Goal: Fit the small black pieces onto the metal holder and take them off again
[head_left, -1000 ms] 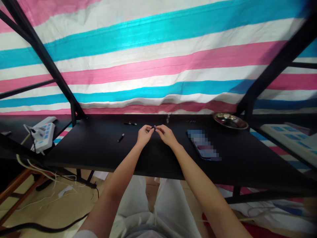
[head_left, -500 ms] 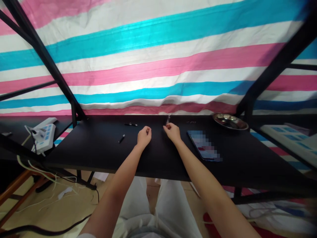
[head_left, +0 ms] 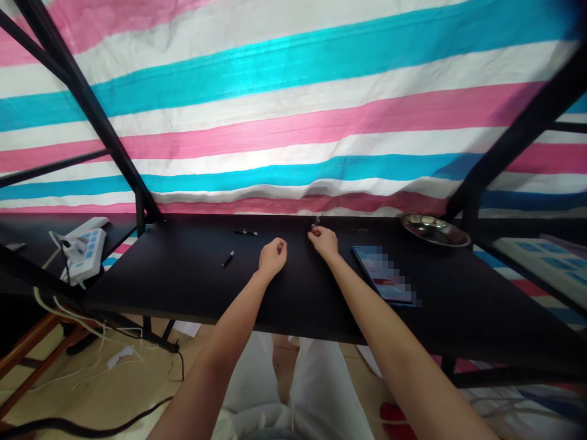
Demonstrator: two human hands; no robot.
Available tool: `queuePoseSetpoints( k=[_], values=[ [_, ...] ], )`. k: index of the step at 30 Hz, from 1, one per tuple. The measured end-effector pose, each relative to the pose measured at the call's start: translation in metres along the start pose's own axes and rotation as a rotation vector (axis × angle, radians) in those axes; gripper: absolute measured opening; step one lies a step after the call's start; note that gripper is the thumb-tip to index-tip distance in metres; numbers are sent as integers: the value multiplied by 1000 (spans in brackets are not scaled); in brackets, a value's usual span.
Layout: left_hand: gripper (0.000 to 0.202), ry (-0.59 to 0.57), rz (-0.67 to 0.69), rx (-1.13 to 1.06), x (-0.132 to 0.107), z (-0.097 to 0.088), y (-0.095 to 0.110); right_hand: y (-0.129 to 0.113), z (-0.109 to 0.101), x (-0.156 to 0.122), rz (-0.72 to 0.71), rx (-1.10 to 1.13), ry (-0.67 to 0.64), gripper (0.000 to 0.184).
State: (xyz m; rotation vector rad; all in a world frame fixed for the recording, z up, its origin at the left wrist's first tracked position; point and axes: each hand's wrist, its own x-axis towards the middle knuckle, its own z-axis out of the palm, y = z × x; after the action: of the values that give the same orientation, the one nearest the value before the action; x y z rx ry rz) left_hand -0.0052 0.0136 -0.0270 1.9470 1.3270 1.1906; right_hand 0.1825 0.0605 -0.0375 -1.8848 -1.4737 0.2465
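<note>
My left hand (head_left: 273, 256) is curled closed above the black tabletop (head_left: 183, 281). Whatever its fingertips pinch is hidden from view. To its right, my right hand (head_left: 324, 242) reaches toward the back edge with thumb and index finger together. Small clear pieces (head_left: 317, 220) show just beyond those fingers, too small to name, and I cannot make out what is between the fingertips. Left of my hands lie short black sticks with pale ends: one alone (head_left: 228, 259), and a pair (head_left: 246, 232) farther back.
A phone (head_left: 385, 275) lies right of my right hand. Tiny clear bits (head_left: 359, 230) are behind it, and a shiny metal plate (head_left: 435, 231) sits at the back right. Black frame posts (head_left: 114, 159) and a striped sheet (head_left: 293, 134) bound the table. Power strips (head_left: 87, 253) stand at left.
The view has shifted slightly, so the table's things appear a little farther right. Both hands keep nearly the same place over the table, with fingers closed as before.
</note>
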Motion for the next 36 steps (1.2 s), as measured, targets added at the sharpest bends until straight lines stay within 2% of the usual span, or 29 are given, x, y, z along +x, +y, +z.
queuePoseSetpoints(
  k=[11, 17, 21, 25, 28, 32, 34, 36],
  values=[
    [12, 12, 10, 15, -1, 0, -1, 4, -5, 6, 15, -52, -92, 18],
    [11, 9, -5, 12, 0, 0, 1, 14, -9, 10, 50, -92, -72, 13],
    [11, 11, 4, 1, -1, 0, 0, 11, -11, 5, 81, -103, -51, 19],
    [11, 15, -3, 13, -1, -1, 0, 5, -13, 3, 143, -133, -83, 23],
    [12, 49, 12, 96, -1, -6, 4, 1, -18, 1, 150, -176, -102, 26],
    [14, 147, 49, 349, -1, -15, 15, -7, -27, -14, 188, -210, -106, 30],
    [17, 152, 20, 462, 1, -21, 20, -12, -30, -27, 124, -134, -50, 25],
    [21, 111, -25, 548, 4, -30, 24, -15, -31, -39, -25, -32, 11, 25]
  ],
)
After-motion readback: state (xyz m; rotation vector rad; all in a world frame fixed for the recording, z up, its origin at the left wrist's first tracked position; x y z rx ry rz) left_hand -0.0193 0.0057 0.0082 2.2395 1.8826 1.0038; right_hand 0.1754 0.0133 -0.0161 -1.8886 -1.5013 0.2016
